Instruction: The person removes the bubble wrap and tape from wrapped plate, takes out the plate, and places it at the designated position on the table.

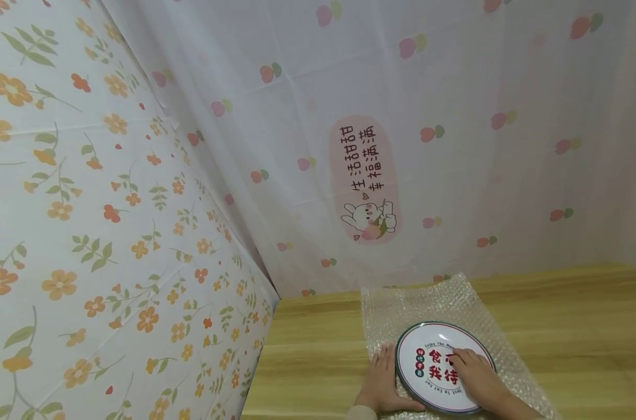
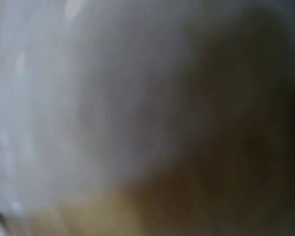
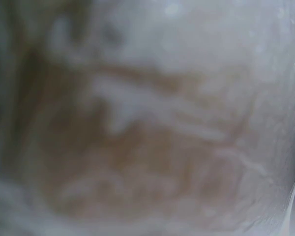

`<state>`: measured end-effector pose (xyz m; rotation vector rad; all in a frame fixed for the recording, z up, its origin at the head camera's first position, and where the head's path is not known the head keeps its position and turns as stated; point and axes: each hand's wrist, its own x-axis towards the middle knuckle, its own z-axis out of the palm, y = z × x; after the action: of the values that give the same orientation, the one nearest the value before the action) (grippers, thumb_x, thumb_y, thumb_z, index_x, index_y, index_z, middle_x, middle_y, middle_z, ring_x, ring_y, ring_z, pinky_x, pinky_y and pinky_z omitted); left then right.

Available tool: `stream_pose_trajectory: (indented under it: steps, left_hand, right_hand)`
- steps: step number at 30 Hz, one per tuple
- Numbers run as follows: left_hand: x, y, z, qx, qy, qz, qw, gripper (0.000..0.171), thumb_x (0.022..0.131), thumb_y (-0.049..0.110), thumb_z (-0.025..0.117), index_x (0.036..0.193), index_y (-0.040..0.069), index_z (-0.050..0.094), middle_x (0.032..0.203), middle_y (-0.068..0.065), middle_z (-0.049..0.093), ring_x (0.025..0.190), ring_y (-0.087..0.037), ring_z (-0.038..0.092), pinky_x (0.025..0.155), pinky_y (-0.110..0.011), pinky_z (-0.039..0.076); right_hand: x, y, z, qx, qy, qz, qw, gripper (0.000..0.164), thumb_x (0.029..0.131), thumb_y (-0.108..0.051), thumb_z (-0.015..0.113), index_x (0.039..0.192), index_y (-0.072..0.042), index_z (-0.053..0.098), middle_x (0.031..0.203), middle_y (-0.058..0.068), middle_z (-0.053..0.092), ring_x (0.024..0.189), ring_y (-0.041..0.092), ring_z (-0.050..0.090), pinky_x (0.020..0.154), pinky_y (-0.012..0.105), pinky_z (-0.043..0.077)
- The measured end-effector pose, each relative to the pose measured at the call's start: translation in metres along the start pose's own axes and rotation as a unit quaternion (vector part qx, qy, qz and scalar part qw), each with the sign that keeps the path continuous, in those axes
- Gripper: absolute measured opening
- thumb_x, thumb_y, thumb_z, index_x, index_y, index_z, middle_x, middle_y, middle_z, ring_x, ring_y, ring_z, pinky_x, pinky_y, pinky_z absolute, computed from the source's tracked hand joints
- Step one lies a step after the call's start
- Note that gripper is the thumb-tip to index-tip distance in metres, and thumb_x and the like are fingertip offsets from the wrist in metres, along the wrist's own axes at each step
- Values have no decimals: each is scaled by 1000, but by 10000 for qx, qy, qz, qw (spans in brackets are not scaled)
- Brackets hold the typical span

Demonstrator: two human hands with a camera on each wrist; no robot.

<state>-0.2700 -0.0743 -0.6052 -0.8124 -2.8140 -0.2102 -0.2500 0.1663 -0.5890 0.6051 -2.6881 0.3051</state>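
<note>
In the head view a round white plate point(image 1: 421, 394) with a dark green rim and printed red characters lies on a sheet of bubble wrap point(image 1: 396, 309). My left hand point(image 1: 383, 385) is at the plate's left side, over the bubble wrap, with fingers fairly straight and the thumb along the plate's lower left edge. On the plate's right part rests my right hand point(image 1: 477, 376), covering some of the lettering. Both wrist views are blurred, and no finger detail can be made out in them.
The wooden table point(image 1: 307, 356) carries the bubble wrap, which reaches its back edge. A white curtain point(image 1: 454, 186) with small fruit prints hangs behind. To the left hangs a flowered cloth point(image 1: 113, 262).
</note>
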Motion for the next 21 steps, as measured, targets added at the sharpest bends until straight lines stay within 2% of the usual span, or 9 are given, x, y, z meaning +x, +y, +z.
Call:
stream_pose_trajectory:
  steps: [6,13,21]
  left_hand:
    - [-1,2,1,176,58,-66,9998,121,56,83,46,142,4,15,144,-8,25,132,-19,18,102,-31,19]
    - [-1,3,2,551,-113,-68,9984,117,58,86,37,143,8,18,145,-5,23,132,-18,18,102,-30,18]
    - [0,2,3,599,-178,-95,9980,116,58,87,34,143,10,17,145,-3,22,132,-17,17,103,-29,17]
  right_hand:
    - [-1,1,0,-63,250,-142,9996,22,70,3,59,92,-3,58,99,16,54,95,33,50,76,48,39]
    - [0,0,-2,26,-5,-18,10000,22,72,2,59,93,-3,58,101,16,54,97,34,49,79,48,38]
    - [0,1,-2,-60,-38,-56,10000,21,72,2,59,93,-3,59,101,16,54,97,33,49,79,48,39]
